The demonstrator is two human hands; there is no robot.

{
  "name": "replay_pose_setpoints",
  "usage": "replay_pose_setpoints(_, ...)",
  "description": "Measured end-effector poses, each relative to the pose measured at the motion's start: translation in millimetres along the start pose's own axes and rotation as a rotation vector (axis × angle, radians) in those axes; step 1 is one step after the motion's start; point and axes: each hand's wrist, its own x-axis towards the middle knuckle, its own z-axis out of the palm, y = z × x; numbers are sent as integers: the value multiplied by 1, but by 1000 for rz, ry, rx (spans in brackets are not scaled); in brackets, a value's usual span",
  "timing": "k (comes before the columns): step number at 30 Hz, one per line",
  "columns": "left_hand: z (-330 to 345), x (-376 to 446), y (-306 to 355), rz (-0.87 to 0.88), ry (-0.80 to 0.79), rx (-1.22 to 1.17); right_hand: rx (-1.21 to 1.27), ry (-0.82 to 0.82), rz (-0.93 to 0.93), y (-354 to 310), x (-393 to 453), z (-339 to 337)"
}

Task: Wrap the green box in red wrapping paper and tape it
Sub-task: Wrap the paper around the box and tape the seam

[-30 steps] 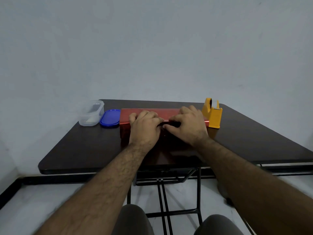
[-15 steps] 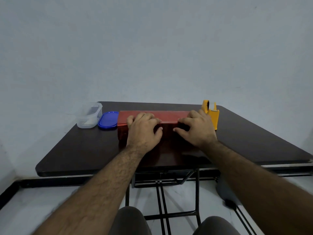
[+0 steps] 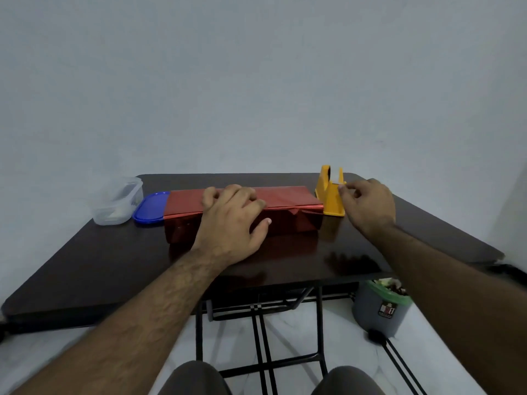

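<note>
wrapping paper [image 3: 279, 196] red | tape dispenser [image 3: 330, 199] yellow | lid [image 3: 150, 208] blue | table [image 3: 114, 260] dark brown

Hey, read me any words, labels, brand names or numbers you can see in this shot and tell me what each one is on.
No text here can be read.
Grey bin under the table: a small dark and red label on its side, too small and blurred to read.
Red wrapped box, yellow tape dispenser, blue lid, clear container: no visible writing.
</note>
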Motion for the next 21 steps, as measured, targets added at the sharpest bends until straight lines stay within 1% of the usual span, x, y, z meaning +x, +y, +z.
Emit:
replay_pose_setpoints(2,6,20,18,18,-52,-25,149,-37,204,8,16,-4)
replay_pose_setpoints(4,12,42,37,-6,-126,-86,324,-93,386,8,29,-6)
replay_pose_setpoints(6,24,67,56,-37,-208,-143,486,-155,529,7,45,-5)
replay_pose_setpoints(8,38,92,69,-90,-283,-198,573,-206,628,4,61,-1)
replay_pose_setpoints(11,68,134,83,-191,-414,-235,561,-294,710,1,87,10)
replay_pose_setpoints(14,100,171,89,-288,-569,-202,468,-488,771,-4,108,16)
replay_pose_setpoints(17,123,190,89,-369,-686,-220,330,-655,810,-9,117,15)
replay_pose_setpoints(18,128,193,89,-382,-713,-227,310,-676,830,-8,118,15)
replay_pose_setpoints(21,138,197,91,-387,-759,-246,343,-660,887,-5,121,15)
